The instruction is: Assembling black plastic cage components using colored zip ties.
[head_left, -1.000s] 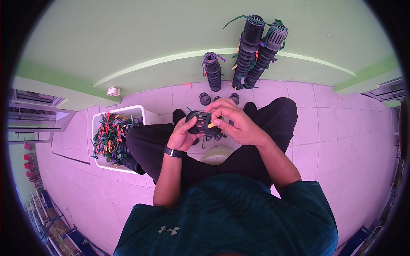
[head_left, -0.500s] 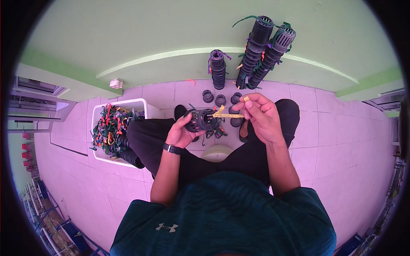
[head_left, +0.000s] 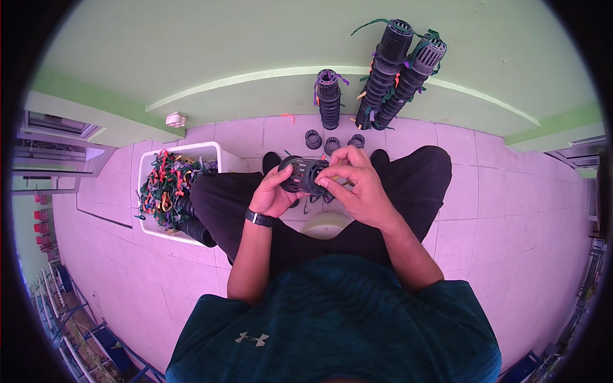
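Held over the lap, a black slotted plastic cup point(head_left: 301, 175), likely light, stiff and easy to pinch at the rim, with left hand point(head_left: 273, 195) fingers curled round it and right hand point(head_left: 354, 180) fingers closed on its front edge.

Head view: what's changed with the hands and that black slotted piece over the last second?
The right hand, raised half a second ago with a yellow strip pinched in its fingers, has come back down onto the black slotted cylinder; the strip barely shows now. The left hand has kept its grip on the cylinder throughout. The white bin of coloured strips and the black stacks by the wall have not moved.
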Demonstrator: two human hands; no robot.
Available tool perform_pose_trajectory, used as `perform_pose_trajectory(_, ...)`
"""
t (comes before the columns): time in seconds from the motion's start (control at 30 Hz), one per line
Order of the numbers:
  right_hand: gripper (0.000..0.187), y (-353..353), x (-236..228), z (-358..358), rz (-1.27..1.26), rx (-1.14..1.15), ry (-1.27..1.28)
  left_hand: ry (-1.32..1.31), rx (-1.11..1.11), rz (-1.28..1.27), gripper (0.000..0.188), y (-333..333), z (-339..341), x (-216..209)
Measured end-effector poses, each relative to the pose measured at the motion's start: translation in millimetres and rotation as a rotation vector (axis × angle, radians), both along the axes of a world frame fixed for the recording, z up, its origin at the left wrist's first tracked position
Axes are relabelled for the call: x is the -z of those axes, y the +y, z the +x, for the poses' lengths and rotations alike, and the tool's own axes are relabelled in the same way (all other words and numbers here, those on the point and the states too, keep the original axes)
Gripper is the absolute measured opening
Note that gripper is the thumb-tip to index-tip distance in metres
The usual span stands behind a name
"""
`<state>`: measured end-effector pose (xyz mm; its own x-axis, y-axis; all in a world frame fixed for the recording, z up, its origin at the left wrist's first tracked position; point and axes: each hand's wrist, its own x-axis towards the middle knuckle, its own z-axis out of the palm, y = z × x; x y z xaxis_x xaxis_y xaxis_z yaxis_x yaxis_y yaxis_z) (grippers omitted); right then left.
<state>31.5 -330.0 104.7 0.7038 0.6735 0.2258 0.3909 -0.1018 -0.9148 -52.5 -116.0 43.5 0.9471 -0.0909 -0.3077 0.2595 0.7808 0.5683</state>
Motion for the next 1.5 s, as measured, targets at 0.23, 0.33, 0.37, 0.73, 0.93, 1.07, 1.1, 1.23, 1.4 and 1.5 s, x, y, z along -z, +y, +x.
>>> perform_pose_trajectory(0.23,0.013,9.4,6.5,-17.2,-0.155,0.157,-0.082,-0.003,0.005,0.041,0.03,3.2,-1.0,-1.3)
perform_pose_trajectory(0.33,0.016,8.9,12.8,-14.8,-0.095,0.051,0.095,-0.014,0.009,0.025,0.029,3.8,-0.9,-1.2)
perform_pose_trajectory(0.37,0.019,8.7,14.6,-14.5,-0.045,-0.016,0.207,-0.012,0.008,0.024,0.029,4.0,-1.2,1.1)
perform_pose_trajectory(0.73,0.016,0.8,29.1,-14.6,0.087,-0.047,0.338,0.006,-0.04,0.104,0.028,-3.6,-0.3,5.6)
perform_pose_trajectory(0.93,0.016,-2.3,23.4,-4.4,0.095,-0.093,0.424,-0.016,-0.02,0.125,0.033,-2.9,-1.2,10.1)
perform_pose_trajectory(1.07,0.017,-6.9,23.5,0.5,0.098,-0.048,0.482,-0.009,-0.027,0.138,0.032,-7.0,-1.6,7.9)
perform_pose_trajectory(1.1,0.017,-8.1,20.9,-2.1,0.098,-0.048,0.483,-0.003,-0.037,0.134,0.032,-8.7,-0.8,5.8)
perform_pose_trajectory(1.23,0.02,-18.0,-3.1,-11.1,-0.078,0.231,-0.145,0.004,-0.062,0.117,0.03,-2.6,-0.8,10.2)
perform_pose_trajectory(1.4,0.023,-20.4,-14.9,-15.2,0.305,0.172,0.587,0.017,-0.119,0.155,0.03,-0.4,-1.0,10.2)
perform_pose_trajectory(1.5,0.018,-16.8,-0.8,-11.8,0.371,0.088,0.71,0.014,-0.122,0.126,0.027,-0.6,0.0,9.3)
